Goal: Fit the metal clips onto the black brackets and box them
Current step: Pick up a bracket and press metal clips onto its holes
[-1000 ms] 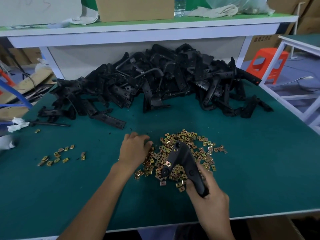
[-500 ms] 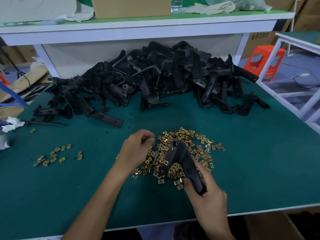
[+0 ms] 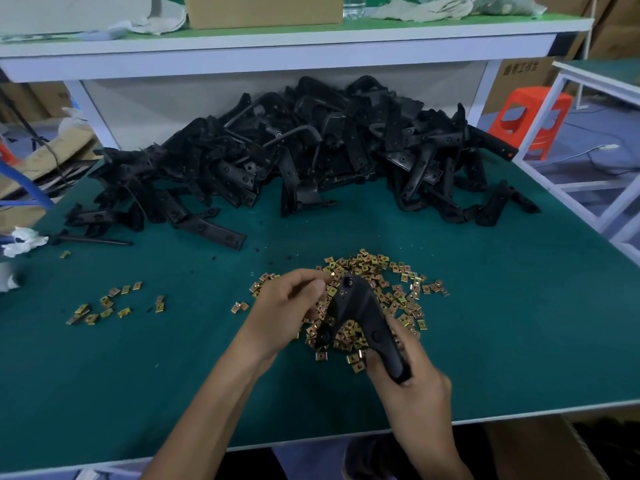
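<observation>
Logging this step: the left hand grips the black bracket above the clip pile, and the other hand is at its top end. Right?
No. The head view shows the right hand gripping the black bracket above the clip pile; the left hand, fingers curled, is at its top end.

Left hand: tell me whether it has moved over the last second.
Yes. The left hand has shifted right across the clip pile, uncovering clips at its left edge, toward the top of the bracket.
</observation>
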`<state>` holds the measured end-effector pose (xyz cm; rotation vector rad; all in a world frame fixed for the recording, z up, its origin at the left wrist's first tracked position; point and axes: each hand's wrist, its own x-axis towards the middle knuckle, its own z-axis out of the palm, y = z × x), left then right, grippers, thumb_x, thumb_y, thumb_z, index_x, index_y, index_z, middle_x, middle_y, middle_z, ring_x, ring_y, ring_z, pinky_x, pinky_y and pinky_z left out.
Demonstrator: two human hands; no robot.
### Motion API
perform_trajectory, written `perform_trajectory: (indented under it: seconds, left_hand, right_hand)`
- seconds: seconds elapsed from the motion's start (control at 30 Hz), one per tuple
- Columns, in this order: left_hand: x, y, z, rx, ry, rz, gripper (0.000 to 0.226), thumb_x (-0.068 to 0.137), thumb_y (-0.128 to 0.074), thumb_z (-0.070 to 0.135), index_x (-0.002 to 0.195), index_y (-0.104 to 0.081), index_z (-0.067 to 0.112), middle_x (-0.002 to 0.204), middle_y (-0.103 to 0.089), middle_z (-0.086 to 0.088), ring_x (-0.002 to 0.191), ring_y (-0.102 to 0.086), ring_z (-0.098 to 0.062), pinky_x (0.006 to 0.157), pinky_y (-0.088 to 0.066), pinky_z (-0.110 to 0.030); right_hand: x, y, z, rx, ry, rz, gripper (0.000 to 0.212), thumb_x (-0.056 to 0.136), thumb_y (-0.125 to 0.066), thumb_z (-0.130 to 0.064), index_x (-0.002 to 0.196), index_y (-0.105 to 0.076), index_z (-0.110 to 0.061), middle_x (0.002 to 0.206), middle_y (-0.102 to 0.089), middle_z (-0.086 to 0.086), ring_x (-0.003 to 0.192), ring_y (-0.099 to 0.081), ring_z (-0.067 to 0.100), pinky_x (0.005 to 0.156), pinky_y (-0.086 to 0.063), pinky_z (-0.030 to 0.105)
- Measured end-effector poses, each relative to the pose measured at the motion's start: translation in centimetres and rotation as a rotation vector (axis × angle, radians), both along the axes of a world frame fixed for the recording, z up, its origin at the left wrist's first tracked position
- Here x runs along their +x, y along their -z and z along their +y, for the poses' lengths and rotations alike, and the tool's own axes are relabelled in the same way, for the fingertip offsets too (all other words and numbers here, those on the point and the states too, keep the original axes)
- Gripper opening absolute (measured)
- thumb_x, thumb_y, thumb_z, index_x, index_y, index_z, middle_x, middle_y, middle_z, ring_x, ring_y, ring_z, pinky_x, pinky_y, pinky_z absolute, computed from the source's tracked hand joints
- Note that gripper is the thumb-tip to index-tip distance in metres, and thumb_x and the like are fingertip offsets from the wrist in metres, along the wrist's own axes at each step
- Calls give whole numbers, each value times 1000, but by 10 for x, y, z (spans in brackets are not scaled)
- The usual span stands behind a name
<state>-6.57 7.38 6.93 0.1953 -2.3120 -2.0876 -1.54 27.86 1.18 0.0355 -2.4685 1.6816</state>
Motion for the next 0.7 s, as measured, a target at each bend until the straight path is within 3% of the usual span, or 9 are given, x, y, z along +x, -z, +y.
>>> perform_trajectory:
  seconds: [0.13,0.23,0.43,0.57,0.7]
  left_hand:
    - [-1,-3,4,86,6,-16,19,100,-62,18,102,-80,23,87,-72,4,78,-62,-4,71,-53,-18]
    - [-1,-4,7,172,27,-34,20,100,-60,11,106,-78,18,89,-73,-3,81,-64,-12,74,-55,-22]
    - [-1,-2,7,154,50,-34,15,97,-64,8,104,-77,10,99,-77,-13,86,-71,-19,79,-59,-27]
    - [-2,-3,4,66,51,14,14,94,-68,8,101,-78,14,98,-77,-10,90,-71,-22,87,-58,-37]
    - [-5,-8,-3,14,112,26,21,92,-72,14,102,-76,31,90,-76,-7,86,-69,-17,89,-54,-35]
  right_hand:
    - [0,2,0,1,-2,16,57,82,-81,-23,132,-63,-42,92,-74,-18,86,-68,-2,72,-46,7]
    - [-1,4,0,9,7,20,59,80,-81,-24,132,-63,-44,91,-74,-15,85,-69,-1,72,-46,7]
    - [-2,3,1,13,-7,17,58,82,-79,-26,133,-62,-45,96,-74,-16,88,-69,-1,74,-49,12]
    - [-3,2,1,36,-43,16,59,83,-80,-22,137,-62,-39,94,-75,-11,80,-66,0,71,-48,17]
    - [-3,1,-1,90,-41,46,66,81,-82,-18,135,-57,-47,77,-66,-13,68,-57,-3,64,-44,16]
